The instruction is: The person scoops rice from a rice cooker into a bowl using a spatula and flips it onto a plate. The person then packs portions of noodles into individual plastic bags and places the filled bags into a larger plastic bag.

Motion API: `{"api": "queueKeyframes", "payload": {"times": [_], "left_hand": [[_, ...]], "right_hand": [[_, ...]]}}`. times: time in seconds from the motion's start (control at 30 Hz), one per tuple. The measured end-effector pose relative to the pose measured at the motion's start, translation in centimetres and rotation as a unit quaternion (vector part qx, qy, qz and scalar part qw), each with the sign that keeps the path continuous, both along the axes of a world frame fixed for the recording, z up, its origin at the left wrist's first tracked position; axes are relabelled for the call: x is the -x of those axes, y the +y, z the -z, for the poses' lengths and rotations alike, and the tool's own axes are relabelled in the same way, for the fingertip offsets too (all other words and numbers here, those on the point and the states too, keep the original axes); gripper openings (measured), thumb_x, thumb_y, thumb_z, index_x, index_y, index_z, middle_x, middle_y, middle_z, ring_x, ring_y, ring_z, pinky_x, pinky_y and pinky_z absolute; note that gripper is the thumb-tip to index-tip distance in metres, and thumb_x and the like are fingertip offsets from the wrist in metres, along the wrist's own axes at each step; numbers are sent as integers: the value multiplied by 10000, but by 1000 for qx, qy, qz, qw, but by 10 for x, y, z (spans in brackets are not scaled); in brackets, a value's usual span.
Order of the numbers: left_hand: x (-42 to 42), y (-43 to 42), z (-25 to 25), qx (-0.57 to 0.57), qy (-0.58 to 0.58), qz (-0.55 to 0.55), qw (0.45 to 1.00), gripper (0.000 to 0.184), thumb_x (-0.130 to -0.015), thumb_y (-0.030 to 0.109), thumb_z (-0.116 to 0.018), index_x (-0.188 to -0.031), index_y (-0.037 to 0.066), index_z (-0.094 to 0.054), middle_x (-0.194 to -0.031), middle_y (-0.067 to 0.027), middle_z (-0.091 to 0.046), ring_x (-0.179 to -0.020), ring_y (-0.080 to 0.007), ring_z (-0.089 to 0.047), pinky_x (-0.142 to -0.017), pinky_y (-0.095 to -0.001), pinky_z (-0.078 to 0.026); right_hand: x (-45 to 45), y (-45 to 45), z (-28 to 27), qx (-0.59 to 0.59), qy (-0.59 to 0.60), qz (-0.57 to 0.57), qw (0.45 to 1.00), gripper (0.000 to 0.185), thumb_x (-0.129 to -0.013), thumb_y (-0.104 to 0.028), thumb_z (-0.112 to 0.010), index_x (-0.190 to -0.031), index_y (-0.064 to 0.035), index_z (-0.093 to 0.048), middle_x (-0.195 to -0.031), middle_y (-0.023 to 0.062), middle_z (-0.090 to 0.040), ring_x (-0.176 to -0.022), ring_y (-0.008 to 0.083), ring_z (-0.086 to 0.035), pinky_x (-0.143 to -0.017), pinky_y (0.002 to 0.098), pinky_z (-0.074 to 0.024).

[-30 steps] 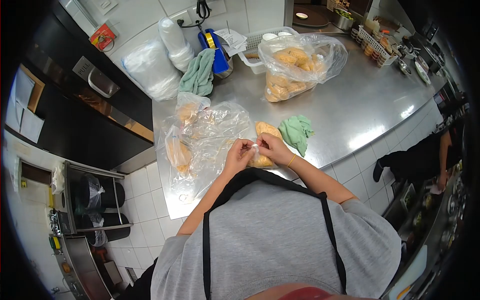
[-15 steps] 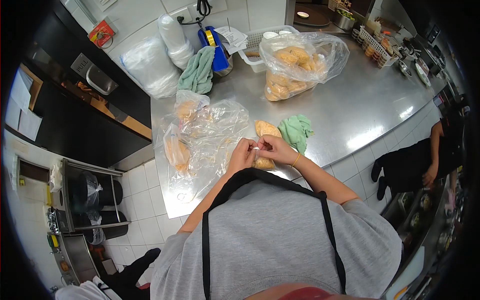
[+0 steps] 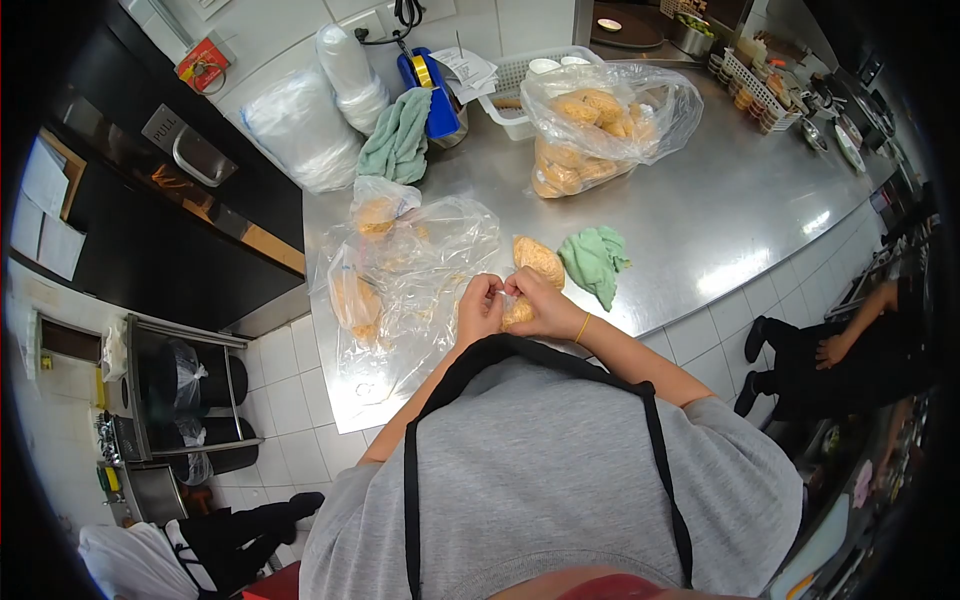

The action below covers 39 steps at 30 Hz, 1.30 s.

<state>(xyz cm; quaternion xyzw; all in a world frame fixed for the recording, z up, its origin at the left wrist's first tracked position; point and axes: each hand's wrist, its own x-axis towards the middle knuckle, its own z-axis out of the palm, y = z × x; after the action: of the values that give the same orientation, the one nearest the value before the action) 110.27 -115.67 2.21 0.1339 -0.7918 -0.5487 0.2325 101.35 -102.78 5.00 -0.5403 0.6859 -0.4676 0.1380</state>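
Note:
At the table's near edge, my left hand (image 3: 481,306) and my right hand (image 3: 543,304) meet with fingers pinched. Between and below them sits a small clear plastic bag (image 3: 517,314) of orange, crumbly food, partly hidden by my right hand. My right fingers grip the top of this bag; my left fingertips are closed beside them, and what they pinch is too small to make out. Just beyond my right hand lies another filled bag (image 3: 538,258). A green cloth (image 3: 595,262) lies to its right.
A crumb-strewn clear plastic sheet (image 3: 430,255) covers the steel table's left part, with open food bags (image 3: 354,302) on it. Farther back stand a large bag of filled packets (image 3: 585,140), a white basket (image 3: 508,118) and stacked plastic bags (image 3: 300,135). Other people are at both sides.
My hands have turned slightly at the small bag's top, my right hand lower over it. The person at the right has shifted; the one at lower left shows more fully.

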Motion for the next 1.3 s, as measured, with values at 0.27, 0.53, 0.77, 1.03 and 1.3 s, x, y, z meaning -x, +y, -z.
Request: {"api": "queueKeyframes", "payload": {"times": [0.27, 0.53, 0.77, 1.03, 1.3], "left_hand": [[-8, -8, 11, -127, 7, 40, 991, 108, -746, -19, -555, -848, -2, -528, -790, -48, -537, -722, -126, -507, -665, -240, -419], [4, -41, -21, -50, -154, 219, 962, 200, -789, 132, -607, -933, -7, -594, -746, -40, -582, -712, -114, -541, -654, -260, -445], [7, -45, -43, 124, -191, 302, 926, 151, -833, 123, -549, -924, 5, -571, -789, -86, -588, -723, -142, -531, -672, -276, -431], [-8, -35, -8, 36, -149, 201, 967, 150, -851, 140, -491, -896, 1, -527, -811, -147, -570, -749, -223, -552, -677, -311, -431], [-14, -26, -9, 0, -156, 145, 977, 138, -851, 135, -521, -927, 19, -524, -800, -73, -550, -686, -125, -494, -610, -261, -415]], "right_hand": [[-6, 4, 12, 2, -14, 45, 999, 325, -636, -119, -659, -889, -36, -472, -866, 107, -419, -846, 258, -450, -768, 323, -388], [-9, 7, 11, 14, 26, 36, 999, 265, -679, -83, -664, -872, -32, -489, -869, 97, -431, -849, 240, -467, -762, 310, -401], [-9, 11, 8, 1, 54, -2, 999, 286, -675, -131, -668, -889, -41, -501, -907, 105, -440, -897, 264, -458, -797, 330, -393], [-7, 10, 14, -14, 105, -20, 994, 365, -624, -151, -720, -902, -58, -502, -926, 104, -445, -920, 291, -454, -789, 353, -403], [-8, 8, 7, -64, 108, -44, 991, 353, -617, -133, -711, -881, -61, -488, -892, 103, -446, -879, 296, -451, -761, 355, -400]]}}
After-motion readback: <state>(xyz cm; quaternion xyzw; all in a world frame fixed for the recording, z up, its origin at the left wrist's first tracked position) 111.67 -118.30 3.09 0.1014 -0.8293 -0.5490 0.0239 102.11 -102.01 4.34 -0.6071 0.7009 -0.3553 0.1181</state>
